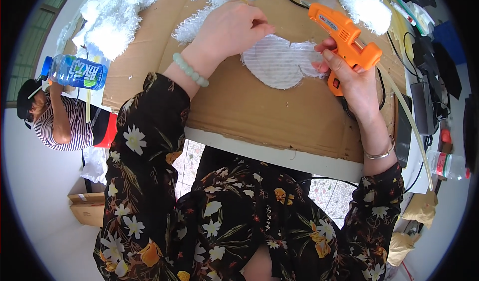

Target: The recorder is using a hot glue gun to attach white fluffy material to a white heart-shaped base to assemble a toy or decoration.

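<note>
Both forearms come up from the lower edge in dark flowered sleeves. The left hand [230,29] lies palm down, fingers curled and pinched together at their tips, a pale bead bracelet at the wrist. The right hand [349,74] is closed in a grip, thumb up and fingers wrapped round, a thin bangle on its wrist. The hands are near each other but apart.

Light: bright, even daylight, no hard glare.
Shadows: soft and short, under the left hand [232,29] and right hand [349,76] on the cardboard sheet [259,106].
Sharpness: crisp around the cardboard sheet; slightly softer beyond it toward the rim.
Distortion: strong fisheye; the desk [279,156] edge below the cardboard sheet bows.
Vignette: black corners ring the circular picture.
</note>
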The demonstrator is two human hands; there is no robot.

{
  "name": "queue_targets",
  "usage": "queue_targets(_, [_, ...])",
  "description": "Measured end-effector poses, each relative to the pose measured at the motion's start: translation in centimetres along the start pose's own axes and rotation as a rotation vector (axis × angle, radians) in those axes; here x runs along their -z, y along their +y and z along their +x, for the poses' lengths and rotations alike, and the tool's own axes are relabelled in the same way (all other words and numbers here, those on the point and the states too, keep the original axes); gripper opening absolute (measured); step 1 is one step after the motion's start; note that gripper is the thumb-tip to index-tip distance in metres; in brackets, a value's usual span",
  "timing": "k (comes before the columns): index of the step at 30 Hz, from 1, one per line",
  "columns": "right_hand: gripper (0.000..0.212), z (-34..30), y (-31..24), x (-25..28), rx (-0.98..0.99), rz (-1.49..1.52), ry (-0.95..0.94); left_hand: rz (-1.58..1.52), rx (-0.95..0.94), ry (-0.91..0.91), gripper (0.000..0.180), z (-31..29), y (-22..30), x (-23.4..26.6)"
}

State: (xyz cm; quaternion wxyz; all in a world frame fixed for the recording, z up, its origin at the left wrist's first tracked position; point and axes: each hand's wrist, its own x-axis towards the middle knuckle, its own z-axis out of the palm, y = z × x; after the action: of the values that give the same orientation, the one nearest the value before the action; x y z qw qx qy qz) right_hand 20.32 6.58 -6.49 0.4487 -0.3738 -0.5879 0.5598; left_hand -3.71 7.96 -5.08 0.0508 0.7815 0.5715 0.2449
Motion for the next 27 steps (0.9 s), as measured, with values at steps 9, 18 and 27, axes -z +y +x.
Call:
queue_targets(9, [0.018,0.0,-1.6,1.7,-0.018,0.006,-0.006,-0.247,0.028,-0.097,0.020,2.3,1.0,-1.2])
queue_targets(18, [0.021,0.5,-2.2,1.7,-0.041,0.032,-0.009,-0.264,-0.059,-0.091,0.019,2.4,1.9,-0.6])
queue_targets(27, [0.021,0.7,-2.4,1.6,-0.046,0.013,-0.023,-0.149,-0.120,0.037,0.015,2.6,1.8,-1.2])
